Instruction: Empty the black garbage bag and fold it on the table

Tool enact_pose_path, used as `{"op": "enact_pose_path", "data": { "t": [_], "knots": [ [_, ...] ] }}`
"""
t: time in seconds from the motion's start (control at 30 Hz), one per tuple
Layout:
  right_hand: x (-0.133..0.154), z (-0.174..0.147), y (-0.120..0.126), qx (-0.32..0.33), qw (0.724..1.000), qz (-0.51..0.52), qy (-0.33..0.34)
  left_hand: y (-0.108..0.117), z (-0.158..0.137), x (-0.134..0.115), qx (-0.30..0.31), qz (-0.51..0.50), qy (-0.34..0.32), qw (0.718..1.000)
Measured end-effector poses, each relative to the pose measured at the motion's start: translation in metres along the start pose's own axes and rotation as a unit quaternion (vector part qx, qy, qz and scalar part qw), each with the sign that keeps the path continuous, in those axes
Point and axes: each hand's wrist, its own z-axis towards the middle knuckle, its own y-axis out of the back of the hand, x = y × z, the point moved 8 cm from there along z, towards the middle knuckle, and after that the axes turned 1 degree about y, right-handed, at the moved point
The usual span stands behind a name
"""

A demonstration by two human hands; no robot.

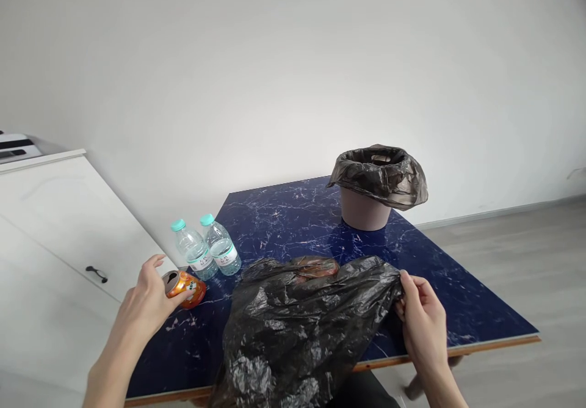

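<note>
An orange drink can (195,289) with an opened top stands at the left of the blue table. My left hand (149,295) is around its near side, thumb across the front of the can and fingers spread behind and above it. Whether the thumb touches the can is hard to tell. My right hand (422,310) pinches the right edge of a black plastic bag (302,328), which spreads over the table's front and hangs over its edge. Something reddish-brown shows through the bag's far side. Two water bottles (196,252) with teal caps stand just behind the can.
A light bin (365,209) lined with a dark plastic bag (403,182) stands at the back right of the marbled blue table (274,212). A white cabinet (59,249) is at the left. A plain wall rises behind the table.
</note>
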Motion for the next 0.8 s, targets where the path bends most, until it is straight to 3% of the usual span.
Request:
{"op": "enact_pose_path", "data": {
  "t": [0.4,0.5,0.63,0.7,0.8],
  "knots": [
    [0.000,0.000,0.000,0.006,1.000,-0.007,0.004,-0.022,0.012,0.011,-0.052,-0.073,0.016,0.996],
    [0.000,0.000,0.000,0.004,1.000,-0.009,-0.003,-0.005,0.001,-0.005,-0.104,-0.096,-0.025,0.990],
    [0.000,0.000,-0.001,0.006,1.000,-0.008,0.002,0.039,-0.040,-0.040,-0.226,-0.133,-0.098,0.960],
    [0.000,0.000,-0.002,0.008,1.000,-0.002,0.004,0.044,-0.058,-0.052,-0.207,-0.154,-0.136,0.956],
    [-0.002,0.000,-0.002,0.013,1.000,0.001,0.003,0.022,-0.072,-0.056,-0.065,-0.169,-0.165,0.969]
  ]
}}
